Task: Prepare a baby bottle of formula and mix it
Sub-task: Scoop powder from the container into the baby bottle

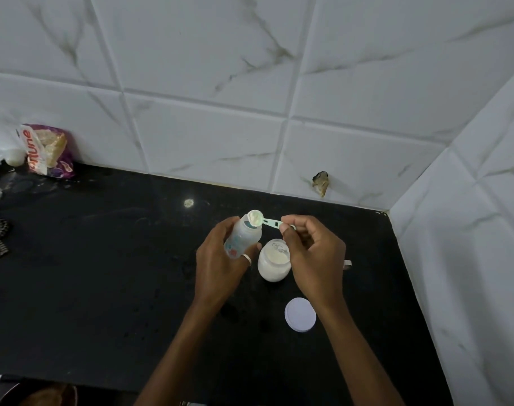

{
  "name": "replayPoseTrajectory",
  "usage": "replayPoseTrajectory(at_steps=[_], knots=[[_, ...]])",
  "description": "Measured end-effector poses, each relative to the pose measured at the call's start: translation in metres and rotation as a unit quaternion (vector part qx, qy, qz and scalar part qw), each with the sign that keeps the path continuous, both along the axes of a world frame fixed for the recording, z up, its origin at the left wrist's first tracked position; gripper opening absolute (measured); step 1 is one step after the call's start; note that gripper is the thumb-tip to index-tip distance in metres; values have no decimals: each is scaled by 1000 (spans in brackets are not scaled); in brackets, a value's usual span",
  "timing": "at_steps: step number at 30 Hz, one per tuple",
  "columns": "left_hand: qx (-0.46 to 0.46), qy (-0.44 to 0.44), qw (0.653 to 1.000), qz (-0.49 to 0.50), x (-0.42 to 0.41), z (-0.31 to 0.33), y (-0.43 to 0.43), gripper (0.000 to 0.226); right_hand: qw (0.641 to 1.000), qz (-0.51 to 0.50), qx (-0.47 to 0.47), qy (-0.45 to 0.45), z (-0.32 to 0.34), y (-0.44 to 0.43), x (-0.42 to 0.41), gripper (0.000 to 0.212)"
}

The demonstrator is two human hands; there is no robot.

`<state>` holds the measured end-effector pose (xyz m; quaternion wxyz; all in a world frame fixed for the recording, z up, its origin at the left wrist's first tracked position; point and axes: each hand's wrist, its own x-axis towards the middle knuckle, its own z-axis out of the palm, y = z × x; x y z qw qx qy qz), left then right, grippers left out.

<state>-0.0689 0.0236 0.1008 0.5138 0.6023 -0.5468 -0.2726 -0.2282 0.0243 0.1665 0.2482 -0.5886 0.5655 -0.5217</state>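
A person tips a measured scoop (255, 217) of formula powder toward the open mouth of a baby bottle (244, 235), held tilted above a black tabletop (103, 273) in a tiled kitchen corner. The left hand (220, 262) is wrapped around the bottle's lower body, a ring showing on one finger, and leans the neck to the right to meet the scoop. The right hand (311, 259) pinches the far end of the pale green handle between thumb and fingertips, wrist raised, forearm coming in from the lower right. The bowl of the scoop, still heaped with powder, sits right at the bottle's rim.

Done well, this step likely calls for keeping the bowl centred over the narrow mouth and rolling the handle slowly, so the powder slides in rather than down the outside (a speck of white already lies on the tabletop beyond the bottle). A steadier, more upright bottle would probably help.

The open jar of formula (272, 263) stands on the tabletop just beside and partly between the hands, its white lid (300, 315) lying flat nearer the camera. A purple food packet (49, 150) leans against the wall tiles well to the left. Whether water is already in the bottle cannot be told.
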Motion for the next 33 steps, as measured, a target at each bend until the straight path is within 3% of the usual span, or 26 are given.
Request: replayPoseTrajectory(at_steps=[6,14,24,33], knots=[[9,6,1000,-5,0,-4,0,61,987,16,-112,118,-9,2,1,14],[10,8,1000,-7,2,-7,-1,61,939,35,-197,279,-18,4,-3,18],[19,12,1000,-6,3,-9,-1,63,882,67,-251,393,-18,10,-5,21],[17,16,1000,-6,4,-7,0,62,853,87,-284,430,-25,10,-9,19]])
